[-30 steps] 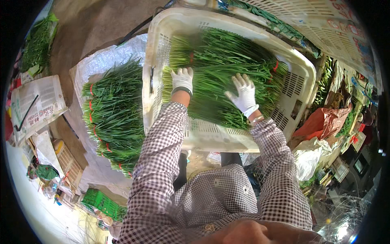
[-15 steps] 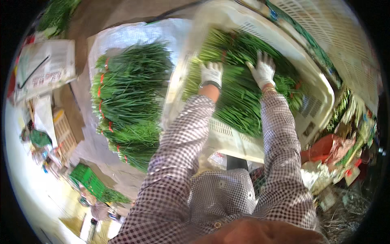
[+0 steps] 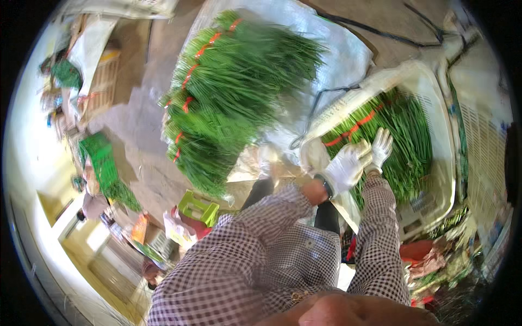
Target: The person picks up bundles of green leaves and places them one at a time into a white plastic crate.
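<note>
Seeing the white crate (image 3: 418, 69) shifted down and right in view since half a second ago, the bunches on the sheet swung up toward top-middle, and the left hand (image 3: 348, 167) brought across close beside the right hand (image 3: 381, 146). Got a greyish floor (image 3: 144, 157) underneath, partly in shadow, with a pale sheet (image 3: 348, 49) spread on it and red-banded bunches of greens (image 3: 239, 81) lying on top. Also getting a bright white wall down the far left, bent by the lens.

Found the main greens (image 3: 410, 136) inside the white crate, red ties (image 3: 353, 131) toward the left. Right hand laid on those, fingers stretched out pretty straight, gripping nothing visible. Left hand by the near-left edge, fingers loosely curved; can't tell if holding anything.

Around that: a black cord (image 3: 370, 27) past the sheet, a green crate (image 3: 100, 157) off left, a lime-green plastic thing (image 3: 198, 207) nearer, red bag (image 3: 418, 251) lower right. Blocking some of the view: both hands, plus checkered sleeves (image 3: 234, 255) across the bottom.
</note>
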The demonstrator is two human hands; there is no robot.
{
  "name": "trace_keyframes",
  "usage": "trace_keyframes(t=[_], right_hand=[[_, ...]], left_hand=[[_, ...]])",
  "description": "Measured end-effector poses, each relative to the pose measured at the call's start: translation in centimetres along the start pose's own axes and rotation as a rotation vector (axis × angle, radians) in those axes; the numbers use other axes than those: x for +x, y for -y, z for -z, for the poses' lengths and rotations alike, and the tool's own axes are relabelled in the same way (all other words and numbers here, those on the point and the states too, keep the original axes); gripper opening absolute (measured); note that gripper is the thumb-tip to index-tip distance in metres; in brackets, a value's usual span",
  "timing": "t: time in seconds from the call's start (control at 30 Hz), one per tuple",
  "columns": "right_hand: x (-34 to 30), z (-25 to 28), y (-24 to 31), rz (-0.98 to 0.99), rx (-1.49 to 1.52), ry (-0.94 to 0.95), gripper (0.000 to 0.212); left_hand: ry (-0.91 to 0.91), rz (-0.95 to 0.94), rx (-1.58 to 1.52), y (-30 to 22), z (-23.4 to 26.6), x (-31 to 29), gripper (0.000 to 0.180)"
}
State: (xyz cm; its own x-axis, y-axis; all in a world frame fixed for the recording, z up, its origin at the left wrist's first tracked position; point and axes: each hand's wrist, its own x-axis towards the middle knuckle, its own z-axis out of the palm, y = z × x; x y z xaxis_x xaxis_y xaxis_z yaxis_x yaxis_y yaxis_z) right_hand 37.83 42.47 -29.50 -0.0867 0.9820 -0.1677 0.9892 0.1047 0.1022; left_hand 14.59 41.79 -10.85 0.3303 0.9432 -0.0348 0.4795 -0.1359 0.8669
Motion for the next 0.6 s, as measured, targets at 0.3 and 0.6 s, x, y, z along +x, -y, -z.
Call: trace_keyframes(t=[0.3,0.6], right_hand=[[2.4,22.7,17.0,0.230,0.807,-0.143,0.063],[2.3,19.5,25.6,0.021,0.903,-0.174,0.073]], left_hand=[[-0.977,0.448,0.357,17.5,20.3,-13.5,0.014],[-1.021,1.588,-0.165,45.4,35.3,-14.6,0.102]])
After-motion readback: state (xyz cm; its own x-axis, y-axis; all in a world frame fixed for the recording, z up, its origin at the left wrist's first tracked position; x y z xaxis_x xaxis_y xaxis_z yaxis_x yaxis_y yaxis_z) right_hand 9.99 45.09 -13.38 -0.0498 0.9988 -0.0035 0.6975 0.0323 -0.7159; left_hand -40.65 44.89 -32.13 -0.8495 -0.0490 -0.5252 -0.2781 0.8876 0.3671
